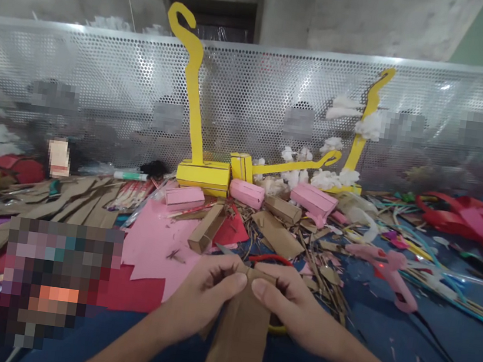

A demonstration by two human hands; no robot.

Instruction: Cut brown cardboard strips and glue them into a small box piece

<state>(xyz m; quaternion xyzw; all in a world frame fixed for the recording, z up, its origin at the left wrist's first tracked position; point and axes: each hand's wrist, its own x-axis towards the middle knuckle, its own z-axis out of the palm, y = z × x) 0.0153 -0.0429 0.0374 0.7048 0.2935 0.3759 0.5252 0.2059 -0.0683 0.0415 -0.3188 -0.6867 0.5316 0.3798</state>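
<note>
A long strip of brown cardboard (pixel 237 347) points toward me, low in the middle of the view. My left hand (pixel 214 287) pinches its far end from the left, thumb on top. From the other side my right hand (pixel 290 300) grips the same end, its thumb also on the upper face. Both thumbs sit close together near a crease. Just behind the hands lie scissors with red handles (pixel 273 259), partly hidden by the fingers and the cardboard. A folded cardboard box piece (pixel 207 228) rests beyond my left hand.
Pink sheets (pixel 154 235) and a red sheet (pixel 135 290) lie to the left. A pink glue gun (pixel 396 272) with a black cord is at right. Yellow hook-shaped pieces (pixel 195 98) stand before a perforated metal panel (pixel 252 99). Cardboard scraps (pixel 330 282) litter the blue table (pixel 361 351).
</note>
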